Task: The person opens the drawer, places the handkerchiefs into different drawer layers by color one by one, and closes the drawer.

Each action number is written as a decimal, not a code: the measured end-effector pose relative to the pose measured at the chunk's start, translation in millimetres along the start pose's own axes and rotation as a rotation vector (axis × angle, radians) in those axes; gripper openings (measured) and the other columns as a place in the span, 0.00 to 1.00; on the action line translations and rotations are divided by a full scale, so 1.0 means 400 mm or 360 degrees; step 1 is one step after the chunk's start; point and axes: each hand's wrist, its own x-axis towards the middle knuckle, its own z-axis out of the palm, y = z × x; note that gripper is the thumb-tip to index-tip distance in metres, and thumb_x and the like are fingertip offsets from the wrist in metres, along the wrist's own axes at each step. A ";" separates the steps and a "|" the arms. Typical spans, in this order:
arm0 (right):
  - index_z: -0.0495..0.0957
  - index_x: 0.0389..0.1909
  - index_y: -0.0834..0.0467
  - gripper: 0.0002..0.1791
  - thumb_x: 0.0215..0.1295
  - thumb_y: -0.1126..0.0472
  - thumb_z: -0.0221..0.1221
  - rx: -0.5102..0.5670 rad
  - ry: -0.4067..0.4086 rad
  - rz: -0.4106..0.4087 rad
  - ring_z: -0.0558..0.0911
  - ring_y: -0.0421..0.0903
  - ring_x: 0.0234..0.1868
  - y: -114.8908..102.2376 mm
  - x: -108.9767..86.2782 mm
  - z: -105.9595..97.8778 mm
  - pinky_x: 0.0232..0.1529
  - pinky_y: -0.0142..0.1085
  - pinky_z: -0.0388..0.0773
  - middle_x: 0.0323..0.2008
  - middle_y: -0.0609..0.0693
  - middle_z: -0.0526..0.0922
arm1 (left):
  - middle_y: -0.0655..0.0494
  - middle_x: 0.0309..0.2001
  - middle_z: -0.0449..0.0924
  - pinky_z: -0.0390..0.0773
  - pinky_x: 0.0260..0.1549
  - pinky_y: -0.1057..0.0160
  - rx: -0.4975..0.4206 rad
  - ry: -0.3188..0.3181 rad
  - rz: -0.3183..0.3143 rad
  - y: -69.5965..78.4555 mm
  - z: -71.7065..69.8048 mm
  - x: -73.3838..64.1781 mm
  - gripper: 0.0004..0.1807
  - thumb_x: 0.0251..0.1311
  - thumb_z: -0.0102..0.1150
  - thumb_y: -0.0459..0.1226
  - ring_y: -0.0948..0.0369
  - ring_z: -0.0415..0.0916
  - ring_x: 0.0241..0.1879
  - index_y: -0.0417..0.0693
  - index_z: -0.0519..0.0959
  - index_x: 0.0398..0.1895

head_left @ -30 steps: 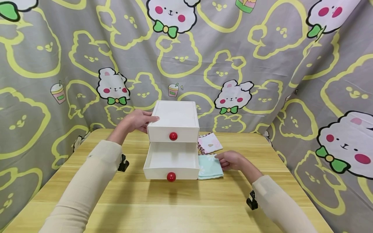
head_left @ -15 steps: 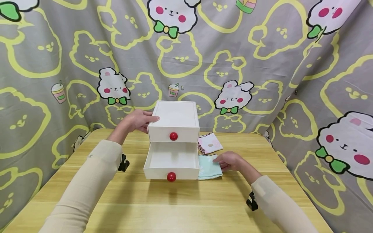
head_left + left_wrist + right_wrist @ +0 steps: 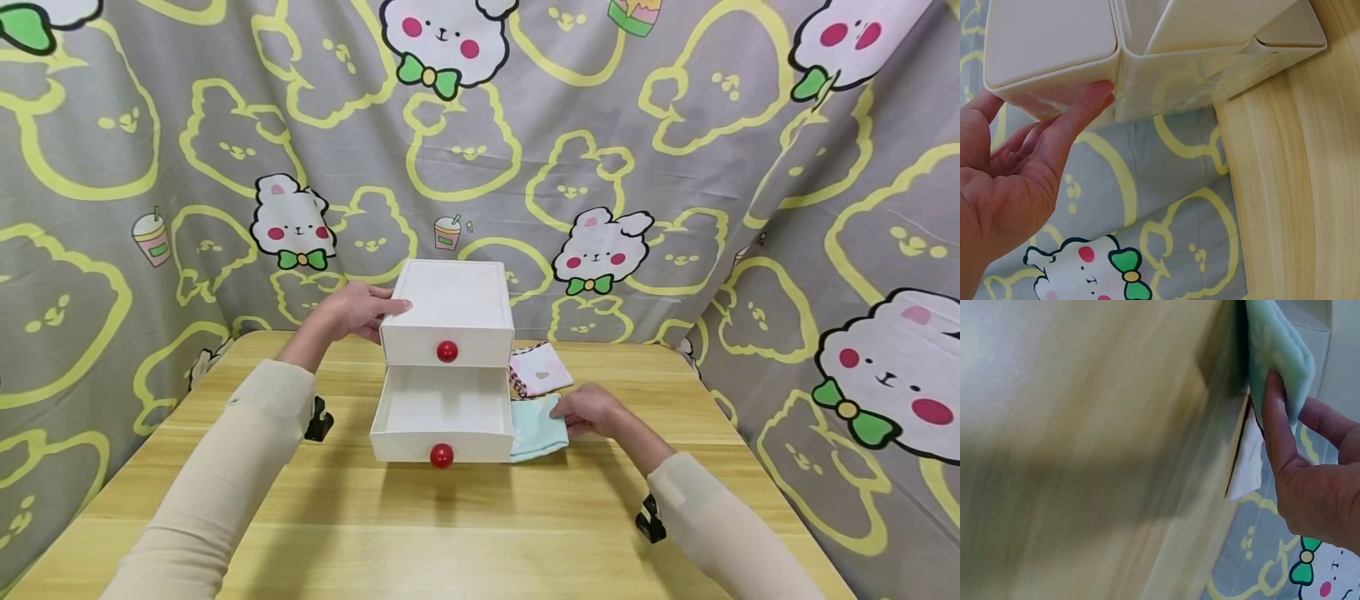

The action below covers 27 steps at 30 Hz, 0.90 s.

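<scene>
Seemingly soft, the mint cloth [image 3: 536, 432] suits my right fingers [image 3: 1278, 419] pinching its two-o'clock edge, left fingers [image 3: 1085, 109] gripping the cabinet [image 3: 453, 292].

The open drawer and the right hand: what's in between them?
In the head view, the mint-green cloth is between the open drawer and the right hand, which pinches its edge.

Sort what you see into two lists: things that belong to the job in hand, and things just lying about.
In the job:
cabinet, held by the left hand
its open lower drawer
mint cloth, pinched by the right hand

Lying about:
pink-and-white cloth, untouched, though perhaps part of the job
curtain, just backdrop
</scene>
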 end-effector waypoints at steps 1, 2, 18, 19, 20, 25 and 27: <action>0.82 0.30 0.67 0.03 0.59 0.70 0.62 0.0016 -0.0006 -0.0018 0.83 0.39 0.24 -0.004 -0.001 0.000 0.28 0.31 0.83 0.22 0.48 0.84 | 0.40 0.58 0.80 0.87 0.46 0.55 -0.0001 0.0000 0.0001 0.000 0.000 0.000 0.38 0.69 0.62 0.52 0.50 0.83 0.49 0.46 0.65 0.76; 0.82 0.29 0.67 0.02 0.59 0.71 0.61 0.0027 -0.0017 -0.0043 0.83 0.39 0.24 -0.008 -0.003 -0.001 0.29 0.31 0.83 0.21 0.48 0.84 | 0.40 0.58 0.80 0.87 0.46 0.55 -0.0001 0.0000 0.0002 0.000 0.000 0.000 0.38 0.69 0.62 0.52 0.50 0.83 0.49 0.47 0.66 0.76; 0.75 0.42 0.74 0.08 0.64 0.73 0.60 0.0044 -0.0056 -0.0168 0.84 0.37 0.28 -0.093 -0.047 -0.015 0.33 0.30 0.86 0.27 0.48 0.83 | 0.40 0.57 0.80 0.88 0.44 0.56 -0.0007 -0.0001 0.0005 0.002 0.003 0.001 0.38 0.68 0.62 0.52 0.50 0.83 0.49 0.47 0.65 0.76; 0.74 0.43 0.74 0.09 0.65 0.72 0.60 0.0033 -0.0057 -0.0171 0.84 0.37 0.29 -0.098 -0.050 -0.018 0.34 0.30 0.86 0.27 0.48 0.82 | 0.40 0.57 0.80 0.88 0.44 0.56 -0.0004 -0.0004 0.0009 0.001 0.002 0.000 0.38 0.68 0.62 0.52 0.50 0.83 0.49 0.46 0.65 0.76; 0.73 0.44 0.74 0.11 0.65 0.72 0.60 0.0025 -0.0050 -0.0172 0.84 0.37 0.29 -0.103 -0.054 -0.021 0.34 0.30 0.86 0.28 0.48 0.82 | 0.40 0.57 0.80 0.88 0.44 0.56 -0.0008 -0.0003 0.0007 0.001 0.002 0.001 0.38 0.68 0.62 0.52 0.50 0.83 0.48 0.46 0.65 0.76; 0.71 0.57 0.77 0.22 0.67 0.70 0.61 -0.0019 -0.0034 -0.0192 0.85 0.38 0.31 -0.134 -0.080 -0.039 0.36 0.31 0.86 0.33 0.50 0.83 | 0.41 0.57 0.80 0.88 0.44 0.56 -0.0015 -0.0005 0.0001 0.003 0.003 0.000 0.37 0.69 0.62 0.52 0.50 0.83 0.48 0.47 0.66 0.76; 0.71 0.58 0.78 0.22 0.67 0.70 0.61 -0.0021 -0.0037 -0.0208 0.85 0.38 0.32 -0.148 -0.091 -0.045 0.37 0.31 0.86 0.34 0.50 0.84 | 0.41 0.57 0.80 0.88 0.44 0.56 -0.0015 -0.0002 -0.0002 0.004 0.003 -0.002 0.37 0.69 0.62 0.52 0.50 0.83 0.48 0.47 0.66 0.76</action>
